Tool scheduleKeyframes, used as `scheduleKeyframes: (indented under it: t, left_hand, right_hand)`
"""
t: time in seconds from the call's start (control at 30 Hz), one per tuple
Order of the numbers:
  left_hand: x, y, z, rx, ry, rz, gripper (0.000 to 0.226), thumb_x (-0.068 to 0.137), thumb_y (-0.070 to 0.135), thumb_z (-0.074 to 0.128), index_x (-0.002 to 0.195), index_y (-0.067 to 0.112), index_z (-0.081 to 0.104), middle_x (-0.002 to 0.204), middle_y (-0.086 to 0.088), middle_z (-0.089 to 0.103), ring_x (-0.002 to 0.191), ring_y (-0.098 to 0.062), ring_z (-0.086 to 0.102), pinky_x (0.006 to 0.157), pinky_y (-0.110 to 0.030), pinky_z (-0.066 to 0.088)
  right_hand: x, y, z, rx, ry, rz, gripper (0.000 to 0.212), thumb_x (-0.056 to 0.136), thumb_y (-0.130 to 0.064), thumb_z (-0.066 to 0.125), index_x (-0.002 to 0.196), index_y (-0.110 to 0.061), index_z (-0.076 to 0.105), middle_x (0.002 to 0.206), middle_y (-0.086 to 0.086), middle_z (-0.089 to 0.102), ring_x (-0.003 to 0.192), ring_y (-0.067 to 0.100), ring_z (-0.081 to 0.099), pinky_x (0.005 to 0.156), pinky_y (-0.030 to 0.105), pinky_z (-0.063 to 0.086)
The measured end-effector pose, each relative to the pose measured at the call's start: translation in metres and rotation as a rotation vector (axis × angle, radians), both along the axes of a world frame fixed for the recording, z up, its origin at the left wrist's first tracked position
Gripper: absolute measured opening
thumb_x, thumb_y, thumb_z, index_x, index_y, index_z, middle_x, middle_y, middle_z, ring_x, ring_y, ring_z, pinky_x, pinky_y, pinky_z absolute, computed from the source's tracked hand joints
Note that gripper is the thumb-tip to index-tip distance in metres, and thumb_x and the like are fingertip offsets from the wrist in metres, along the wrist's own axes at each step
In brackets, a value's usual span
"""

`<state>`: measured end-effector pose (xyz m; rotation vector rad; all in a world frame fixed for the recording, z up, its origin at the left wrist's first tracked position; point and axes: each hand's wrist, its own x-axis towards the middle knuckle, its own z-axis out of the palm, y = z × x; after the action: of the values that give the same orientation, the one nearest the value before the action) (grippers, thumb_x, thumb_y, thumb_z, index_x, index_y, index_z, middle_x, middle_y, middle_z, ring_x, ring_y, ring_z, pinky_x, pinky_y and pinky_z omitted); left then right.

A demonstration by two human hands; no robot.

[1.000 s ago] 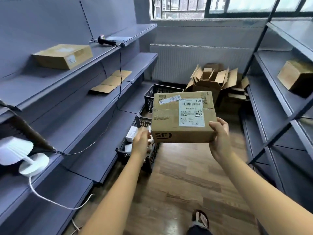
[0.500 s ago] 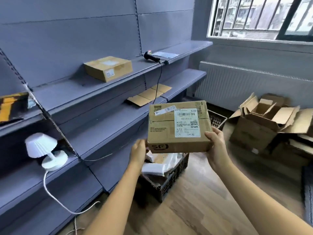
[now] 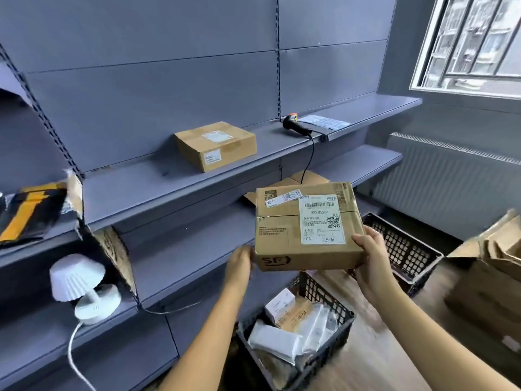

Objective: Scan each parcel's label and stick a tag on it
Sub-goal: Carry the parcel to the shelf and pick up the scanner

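Observation:
I hold a brown cardboard parcel with a white shipping label facing up. My left hand grips its left edge. My right hand grips its right front corner, thumb on top. The parcel hangs in the air in front of the grey shelves, above a black crate of several small parcels. A black handheld scanner lies on the upper shelf, its cable hanging down. A sheet of tags lies just right of the scanner. Another brown parcel sits on that shelf.
A second black crate stands on the wooden floor to the right. Open cardboard boxes pile up at far right under the window. A white lamp with a cord sits on a lower left shelf. Flattened cardboard lies on the middle shelf.
My view has swung left toward the shelves, carrying the parcel with it. Both hands keep the same hold on the parcel. The scanner and shelf parcel now appear nearer the middle.

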<state>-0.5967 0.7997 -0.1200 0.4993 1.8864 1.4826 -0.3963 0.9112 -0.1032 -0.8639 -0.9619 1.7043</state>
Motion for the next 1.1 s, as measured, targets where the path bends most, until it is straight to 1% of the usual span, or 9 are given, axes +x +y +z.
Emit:
scheduleKeyframes:
  t: [0.13,0.3,0.4,0.57,0.67,0.8,0.93,1.03,1.1]
  left_hand:
    - [-0.03,0.05,0.02,0.046,0.018,0.009,0.024,0.097,0.028,0.039,0.086,0.017,0.057,0.083,-0.007,0.059,0.075,-0.017,0.055,0.066,-0.029,0.038]
    - [-0.067,0.094,0.036,0.027,0.029,0.094,0.023,0.099,0.035,0.039,0.085,0.027,0.056,0.096,-0.008,0.064,0.085,-0.02,0.059,0.079,-0.033,0.046]
    - [-0.087,0.112,0.044,0.001,0.035,0.175,0.022,0.099,0.033,0.04,0.084,0.025,0.055,0.093,-0.006,0.064,0.083,-0.02,0.059,0.075,-0.034,0.045]
    - [-0.111,0.125,0.054,0.069,0.045,0.311,0.02,0.097,0.029,0.038,0.086,0.023,0.054,0.092,-0.006,0.063,0.085,-0.02,0.058,0.067,-0.031,0.042]
    - [-0.123,0.135,0.065,0.11,0.049,0.405,0.02,0.097,0.026,0.038,0.086,0.022,0.054,0.089,-0.003,0.063,0.085,-0.019,0.058,0.072,-0.033,0.046]
    - [-0.135,0.155,0.079,0.163,0.035,0.495,0.02,0.096,0.028,0.039,0.084,0.028,0.054,0.085,0.005,0.063,0.089,-0.018,0.061,0.091,-0.041,0.048]
    - [-0.147,0.173,0.085,0.21,0.031,0.517,0.017,0.093,0.038,0.041,0.084,0.032,0.054,0.085,0.004,0.061,0.09,-0.021,0.061,0.094,-0.044,0.047]
    - [-0.164,0.187,0.089,0.238,0.036,0.539,0.024,0.101,0.041,0.031,0.092,0.031,0.052,0.089,0.003,0.061,0.088,-0.021,0.062,0.093,-0.044,0.048]
    - [-0.177,0.197,0.092,0.24,0.058,0.539,0.028,0.1,0.046,0.029,0.099,0.03,0.052,0.093,0.003,0.062,0.087,-0.019,0.063,0.092,-0.043,0.05]
  right_hand:
    - [-0.036,0.059,0.014,0.055,0.011,0.012,0.021,0.09,-0.01,0.049,0.108,-0.021,0.051,0.108,0.008,0.058,0.09,0.016,0.056,0.07,0.027,0.046]
    - [-0.081,0.117,0.026,0.047,0.071,0.05,0.021,0.09,-0.011,0.049,0.11,-0.019,0.051,0.098,0.002,0.06,0.085,0.01,0.055,0.068,0.025,0.042]
    - [-0.112,0.145,0.032,0.049,0.113,0.124,0.017,0.087,-0.01,0.053,0.101,-0.021,0.051,0.1,0.004,0.06,0.086,0.014,0.056,0.07,0.028,0.044]
    - [-0.168,0.185,0.044,0.073,0.135,0.282,0.017,0.091,-0.006,0.047,0.102,-0.019,0.05,0.103,0.007,0.06,0.09,0.018,0.057,0.072,0.03,0.046]
    - [-0.199,0.206,0.055,0.095,0.14,0.389,0.026,0.077,-0.017,0.059,0.102,-0.017,0.051,0.101,0.007,0.06,0.089,0.017,0.057,0.073,0.028,0.044]
    - [-0.23,0.233,0.071,0.141,0.12,0.511,0.044,0.059,-0.026,0.067,0.101,-0.019,0.054,0.109,0.01,0.059,0.097,0.021,0.055,0.081,0.033,0.04]
    - [-0.255,0.257,0.078,0.144,0.127,0.557,0.034,0.068,-0.023,0.06,0.101,-0.021,0.054,0.109,0.01,0.059,0.099,0.023,0.052,0.08,0.039,0.039]
    - [-0.272,0.271,0.084,0.171,0.095,0.6,0.03,0.071,-0.025,0.058,0.101,-0.024,0.054,0.103,0.005,0.061,0.096,0.023,0.054,0.075,0.049,0.044]
    - [-0.284,0.281,0.088,0.182,0.091,0.602,0.03,0.07,-0.025,0.059,0.101,-0.023,0.055,0.101,0.003,0.062,0.096,0.02,0.055,0.079,0.044,0.045]
